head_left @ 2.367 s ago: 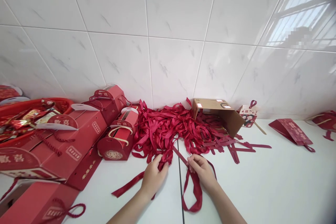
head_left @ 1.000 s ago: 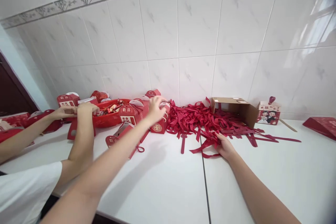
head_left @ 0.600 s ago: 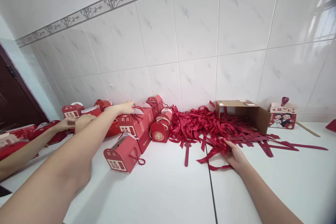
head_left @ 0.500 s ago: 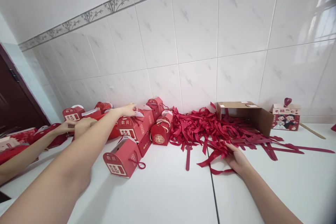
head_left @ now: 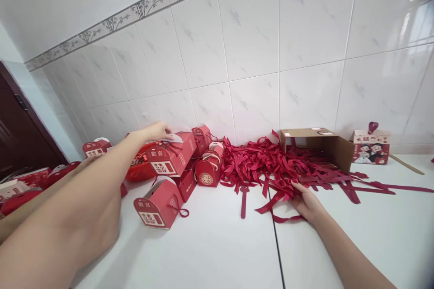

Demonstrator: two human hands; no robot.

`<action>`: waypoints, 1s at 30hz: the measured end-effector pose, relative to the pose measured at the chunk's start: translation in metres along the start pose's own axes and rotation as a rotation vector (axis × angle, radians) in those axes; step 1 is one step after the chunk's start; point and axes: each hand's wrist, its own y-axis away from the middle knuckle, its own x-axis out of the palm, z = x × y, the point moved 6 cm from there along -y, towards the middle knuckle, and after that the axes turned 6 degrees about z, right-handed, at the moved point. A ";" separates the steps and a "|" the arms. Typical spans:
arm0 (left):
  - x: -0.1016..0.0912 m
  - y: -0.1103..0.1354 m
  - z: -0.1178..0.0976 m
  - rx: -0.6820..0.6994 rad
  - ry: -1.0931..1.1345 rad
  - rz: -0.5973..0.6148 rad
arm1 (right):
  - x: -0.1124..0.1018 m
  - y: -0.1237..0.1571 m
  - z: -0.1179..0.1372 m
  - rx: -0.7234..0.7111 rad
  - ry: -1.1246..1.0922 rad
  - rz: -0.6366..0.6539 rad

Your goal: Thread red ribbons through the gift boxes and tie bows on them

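Note:
My left hand (head_left: 158, 131) reaches across to a red paper gift box (head_left: 172, 153) with white and gold lettering. Its fingers are closed on the box's top flap, and that box sits tilted over another red box (head_left: 187, 183). In front stands a similar gift box (head_left: 158, 207) with a dark red cord handle. My right hand (head_left: 305, 201) lies at the near edge of a heap of red ribbons (head_left: 257, 162), its thumb and fingers around some loose strands. Part of its fingers is hidden under the ribbon.
A cardboard box (head_left: 344, 151) lies on its side behind the ribbons. Further right stands a gift box with a cartoon couple (head_left: 371, 151). A red tray (head_left: 140, 169) and more red boxes (head_left: 95, 147) are at left, where another person's arm (head_left: 40, 212) shows partly behind mine.
My left hand has moved slightly left, and the gift box under it has shifted left and tilted. The other person's hands are now mostly hidden behind my arm. My right hand has barely moved.

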 end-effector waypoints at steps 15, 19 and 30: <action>-0.012 0.041 -0.091 0.293 -0.206 0.245 | -0.006 -0.003 0.002 -0.046 0.019 0.005; 0.038 0.069 -0.113 0.318 -0.128 0.372 | -0.004 -0.003 0.002 -0.045 0.020 0.015; 0.123 0.071 -0.098 0.295 -0.232 0.266 | -0.004 -0.001 0.001 -0.037 0.008 0.009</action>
